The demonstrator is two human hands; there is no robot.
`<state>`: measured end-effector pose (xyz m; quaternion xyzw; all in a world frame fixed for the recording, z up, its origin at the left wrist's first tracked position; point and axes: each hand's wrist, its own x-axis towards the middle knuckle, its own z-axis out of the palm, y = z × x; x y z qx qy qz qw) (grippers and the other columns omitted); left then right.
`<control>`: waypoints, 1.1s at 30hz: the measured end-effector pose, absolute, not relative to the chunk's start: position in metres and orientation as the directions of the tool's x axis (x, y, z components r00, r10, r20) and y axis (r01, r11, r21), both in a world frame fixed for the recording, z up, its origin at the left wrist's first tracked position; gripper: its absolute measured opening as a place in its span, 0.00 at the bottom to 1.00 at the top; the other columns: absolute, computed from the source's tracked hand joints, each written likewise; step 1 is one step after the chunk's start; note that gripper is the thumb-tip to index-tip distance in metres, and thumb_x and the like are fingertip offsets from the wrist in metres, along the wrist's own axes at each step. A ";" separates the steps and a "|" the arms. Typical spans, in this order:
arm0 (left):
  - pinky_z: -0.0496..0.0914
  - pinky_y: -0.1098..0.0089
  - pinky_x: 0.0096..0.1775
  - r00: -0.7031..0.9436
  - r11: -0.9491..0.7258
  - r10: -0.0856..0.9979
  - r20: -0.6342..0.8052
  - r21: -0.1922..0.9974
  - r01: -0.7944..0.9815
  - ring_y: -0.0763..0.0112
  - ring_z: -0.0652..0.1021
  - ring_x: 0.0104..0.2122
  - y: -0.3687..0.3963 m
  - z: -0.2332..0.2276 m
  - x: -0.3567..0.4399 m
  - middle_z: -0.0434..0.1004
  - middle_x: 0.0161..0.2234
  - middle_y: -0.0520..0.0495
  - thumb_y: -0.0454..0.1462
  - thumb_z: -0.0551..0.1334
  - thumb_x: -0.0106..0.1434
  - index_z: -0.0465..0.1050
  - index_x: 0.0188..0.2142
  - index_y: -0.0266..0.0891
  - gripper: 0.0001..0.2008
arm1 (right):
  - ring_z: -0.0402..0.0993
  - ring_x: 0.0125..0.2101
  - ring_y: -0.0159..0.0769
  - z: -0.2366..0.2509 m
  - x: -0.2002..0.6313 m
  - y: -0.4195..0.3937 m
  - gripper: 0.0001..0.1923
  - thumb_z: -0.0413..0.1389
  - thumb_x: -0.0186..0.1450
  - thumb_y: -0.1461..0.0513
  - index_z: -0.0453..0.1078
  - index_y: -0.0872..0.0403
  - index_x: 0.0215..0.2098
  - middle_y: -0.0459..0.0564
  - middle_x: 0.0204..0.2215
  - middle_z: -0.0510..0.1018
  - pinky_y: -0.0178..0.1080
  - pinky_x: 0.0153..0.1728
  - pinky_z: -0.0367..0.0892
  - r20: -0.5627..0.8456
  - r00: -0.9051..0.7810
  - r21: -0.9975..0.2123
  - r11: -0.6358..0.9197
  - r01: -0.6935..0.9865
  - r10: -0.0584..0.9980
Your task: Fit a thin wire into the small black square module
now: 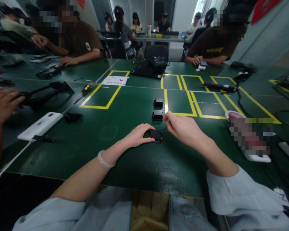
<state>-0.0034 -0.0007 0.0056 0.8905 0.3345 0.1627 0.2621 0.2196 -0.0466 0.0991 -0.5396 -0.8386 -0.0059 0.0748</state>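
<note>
Dim room, grey walls [267,45], brighter doorway [163,12] at the far end. Long green table [125,160] marked with yellow tape boxes [103,93], cables [245,106] trailing across the right side. Black office chair [156,51] tucked behind the far edge. Second table [159,38] further back, bottle [149,29] standing on it, seated people around. Red banner [262,8] high on the right wall. Daylight from a window [201,6] upper right.
</note>
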 end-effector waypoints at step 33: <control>0.66 0.63 0.46 0.722 -0.646 0.680 0.125 0.568 0.510 0.60 0.72 0.45 0.000 0.003 -0.004 0.73 0.45 0.45 0.49 0.62 0.63 0.69 0.49 0.42 0.19 | 0.74 0.27 0.38 0.104 0.216 -0.047 0.16 0.41 0.72 0.55 0.66 0.54 0.42 0.52 0.28 0.79 0.36 0.23 0.43 0.060 -0.353 0.083 0.348 0.934 0.934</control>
